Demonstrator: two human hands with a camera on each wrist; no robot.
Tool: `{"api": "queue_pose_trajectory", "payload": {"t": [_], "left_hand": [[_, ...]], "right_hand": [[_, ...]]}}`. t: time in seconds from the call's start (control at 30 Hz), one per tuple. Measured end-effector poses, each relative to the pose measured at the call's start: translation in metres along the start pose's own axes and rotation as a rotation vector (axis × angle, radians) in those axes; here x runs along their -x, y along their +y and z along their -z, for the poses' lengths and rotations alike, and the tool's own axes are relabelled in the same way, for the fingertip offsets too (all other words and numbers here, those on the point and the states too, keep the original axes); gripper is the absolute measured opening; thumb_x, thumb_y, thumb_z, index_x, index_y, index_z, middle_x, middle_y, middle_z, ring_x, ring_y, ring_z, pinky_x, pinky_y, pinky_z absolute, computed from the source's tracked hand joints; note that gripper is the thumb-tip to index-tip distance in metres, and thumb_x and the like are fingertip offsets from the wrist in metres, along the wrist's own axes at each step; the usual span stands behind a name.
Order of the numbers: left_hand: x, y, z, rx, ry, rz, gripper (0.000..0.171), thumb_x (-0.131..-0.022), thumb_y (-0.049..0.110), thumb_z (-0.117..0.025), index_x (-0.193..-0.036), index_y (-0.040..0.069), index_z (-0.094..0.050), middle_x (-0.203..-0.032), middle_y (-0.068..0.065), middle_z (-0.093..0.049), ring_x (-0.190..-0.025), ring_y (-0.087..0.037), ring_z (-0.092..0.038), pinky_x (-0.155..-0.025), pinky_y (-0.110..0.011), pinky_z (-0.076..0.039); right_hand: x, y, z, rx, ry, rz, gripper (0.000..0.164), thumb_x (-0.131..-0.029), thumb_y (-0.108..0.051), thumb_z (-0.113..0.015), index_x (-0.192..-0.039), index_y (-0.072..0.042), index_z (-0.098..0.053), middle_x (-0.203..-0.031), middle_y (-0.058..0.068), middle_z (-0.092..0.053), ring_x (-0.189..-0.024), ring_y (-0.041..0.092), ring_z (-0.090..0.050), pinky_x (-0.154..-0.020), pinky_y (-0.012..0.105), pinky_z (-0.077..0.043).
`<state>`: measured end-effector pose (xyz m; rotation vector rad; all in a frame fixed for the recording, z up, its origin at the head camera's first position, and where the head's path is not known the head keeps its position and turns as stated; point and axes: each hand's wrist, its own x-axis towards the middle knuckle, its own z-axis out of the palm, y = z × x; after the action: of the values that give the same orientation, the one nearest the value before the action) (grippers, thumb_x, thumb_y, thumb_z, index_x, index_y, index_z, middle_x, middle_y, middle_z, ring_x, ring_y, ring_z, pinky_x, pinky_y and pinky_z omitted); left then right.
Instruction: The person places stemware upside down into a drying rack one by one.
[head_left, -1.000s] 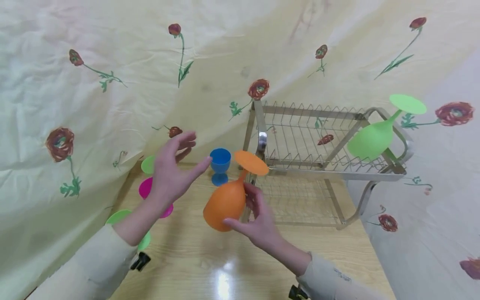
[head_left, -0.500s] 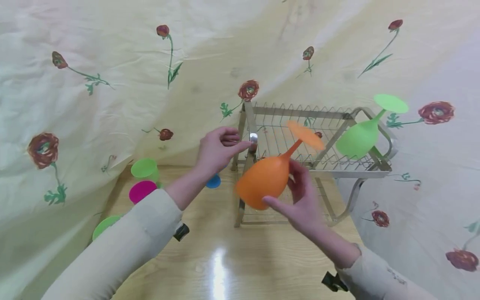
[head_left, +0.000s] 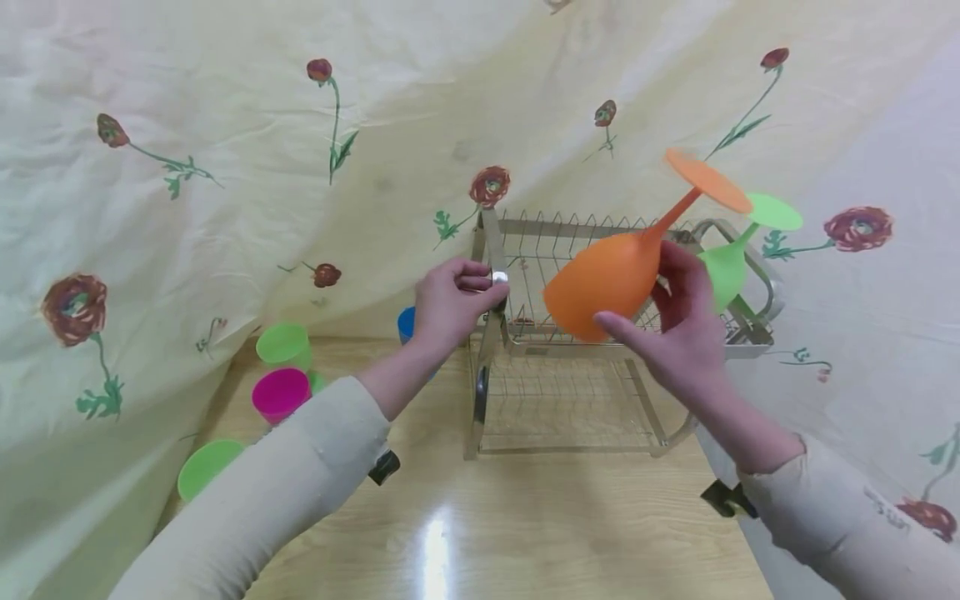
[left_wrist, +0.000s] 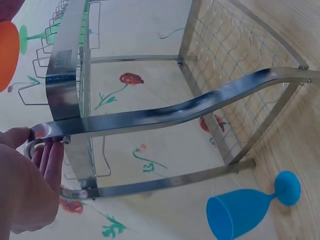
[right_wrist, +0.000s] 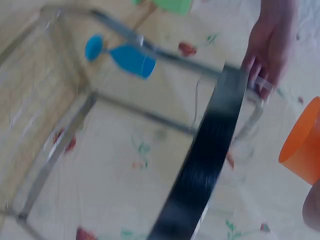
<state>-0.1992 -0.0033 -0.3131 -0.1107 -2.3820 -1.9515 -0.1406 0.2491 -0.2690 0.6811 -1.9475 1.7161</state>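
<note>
My right hand [head_left: 686, 325] holds an orange plastic goblet [head_left: 603, 279] by its bowl, tilted with the base up and the mouth down to the left. The goblet overlaps the upper tier of a two-tier metal dish rack [head_left: 566, 351] in the head view. With thumb and fingers, my left hand [head_left: 450, 304] grips the curved left end of the rack's upper frame; the left wrist view shows those fingers [left_wrist: 54, 162] hooked round the metal. A light green goblet [head_left: 723, 271] leans base-up at the rack's right end, partly hidden behind my right hand.
A blue goblet [left_wrist: 240, 212] stands left of the rack, mostly hidden by my left hand in the head view. Farther left are a green goblet [head_left: 283, 346], a pink one [head_left: 281, 396] and another green one [head_left: 210, 467]. Flowered cloth [head_left: 405, 108] hangs behind the wooden table [head_left: 525, 533].
My right hand has carried the orange goblet right and up, from beside the rack to over its upper tier. My left hand has moved right and taken hold of the rack's left end.
</note>
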Motion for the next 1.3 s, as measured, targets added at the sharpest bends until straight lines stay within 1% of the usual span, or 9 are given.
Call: {"api": "queue_pose_trajectory", "payload": {"t": [0.07, 0.33, 0.5, 0.6, 0.77, 0.87, 0.97, 1.1, 1.3], "left_hand": [[0.0, -0.001, -0.001, -0.004, 0.013, -0.002, 0.032, -0.093, 0.025, -0.087, -0.119, 0.012, -0.074, -0.107, -0.001, -0.078, -0.1, -0.017, -0.074, -0.086, -0.035, -0.065], [0.002, -0.001, -0.002, -0.029, 0.046, -0.035, 0.026, -0.093, 0.023, -0.087, -0.113, 0.011, -0.074, -0.104, -0.003, -0.078, -0.096, -0.017, -0.075, -0.082, -0.033, -0.065], [0.004, 0.0, -0.004, -0.035, 0.054, -0.05, 0.023, -0.093, 0.022, -0.086, -0.11, 0.011, -0.074, -0.102, -0.003, -0.078, -0.093, -0.017, -0.075, -0.079, -0.031, -0.065], [0.004, 0.0, -0.006, -0.034, 0.054, -0.063, 0.023, -0.093, 0.021, -0.086, -0.11, 0.01, -0.075, -0.101, -0.004, -0.078, -0.092, -0.017, -0.075, -0.077, -0.03, -0.065], [0.004, -0.002, -0.009, -0.04, 0.062, -0.084, 0.024, -0.093, 0.021, -0.086, -0.111, 0.009, -0.075, -0.102, -0.004, -0.078, -0.092, -0.017, -0.075, -0.076, -0.029, -0.065], [0.004, -0.003, -0.009, -0.048, 0.066, -0.093, 0.024, -0.094, 0.02, -0.086, -0.112, 0.008, -0.075, -0.102, -0.005, -0.078, -0.092, -0.017, -0.075, -0.077, -0.029, -0.065], [0.004, -0.003, -0.009, -0.054, 0.069, -0.099, 0.025, -0.094, 0.02, -0.086, -0.112, 0.008, -0.075, -0.103, -0.006, -0.078, -0.093, -0.017, -0.076, -0.079, -0.029, -0.065], [0.004, -0.003, -0.008, -0.052, 0.076, -0.106, 0.025, -0.094, 0.019, -0.086, -0.112, 0.007, -0.074, -0.103, -0.007, -0.078, -0.092, -0.018, -0.076, -0.08, -0.029, -0.065], [0.005, -0.002, -0.009, -0.049, 0.071, -0.09, 0.024, -0.094, 0.019, -0.086, -0.112, 0.008, -0.075, -0.103, -0.006, -0.078, -0.092, -0.018, -0.076, -0.078, -0.029, -0.065]], "right_hand": [[-0.009, 0.002, 0.008, 0.058, 0.015, -0.007, 0.086, -0.073, 0.026, -0.078, -0.148, -0.001, -0.048, -0.147, 0.015, -0.053, -0.129, 0.031, -0.054, -0.111, 0.025, -0.051], [-0.041, 0.015, 0.045, 0.421, 0.013, -0.09, 0.089, -0.078, 0.007, -0.091, -0.153, -0.007, -0.045, -0.148, 0.002, -0.051, -0.13, 0.019, -0.053, -0.112, 0.021, -0.048], [-0.054, 0.029, 0.065, 0.585, 0.007, -0.154, 0.089, -0.082, -0.006, -0.093, -0.156, -0.008, -0.043, -0.15, 0.005, -0.049, -0.129, 0.013, -0.05, -0.113, 0.019, -0.046], [-0.056, 0.038, 0.074, 0.665, -0.016, -0.228, 0.09, -0.085, -0.016, -0.093, -0.158, -0.008, -0.041, -0.153, 0.01, -0.048, -0.132, 0.018, -0.049, -0.115, 0.021, -0.046], [-0.058, 0.053, 0.084, 0.719, -0.077, -0.353, 0.096, -0.089, -0.029, -0.09, -0.163, -0.006, -0.034, -0.157, 0.017, -0.044, -0.142, 0.033, -0.046, -0.122, 0.038, -0.043], [-0.06, 0.058, 0.087, 0.726, -0.112, -0.387, 0.098, -0.089, -0.031, -0.09, -0.164, -0.004, -0.032, -0.158, 0.019, -0.043, -0.144, 0.038, -0.045, -0.123, 0.048, -0.041], [-0.062, 0.062, 0.089, 0.73, -0.155, -0.383, 0.098, -0.089, -0.03, -0.091, -0.163, -0.002, -0.033, -0.158, 0.02, -0.044, -0.145, 0.04, -0.046, -0.122, 0.053, -0.041], [-0.064, 0.067, 0.09, 0.732, -0.213, -0.365, 0.097, -0.089, -0.029, -0.091, -0.161, 0.001, -0.034, -0.156, 0.022, -0.045, -0.143, 0.041, -0.046, -0.121, 0.055, -0.042], [-0.066, 0.072, 0.091, 0.737, -0.262, -0.349, 0.096, -0.087, -0.027, -0.092, -0.159, 0.003, -0.035, -0.152, 0.025, -0.047, -0.139, 0.043, -0.047, -0.117, 0.061, -0.043]]}}
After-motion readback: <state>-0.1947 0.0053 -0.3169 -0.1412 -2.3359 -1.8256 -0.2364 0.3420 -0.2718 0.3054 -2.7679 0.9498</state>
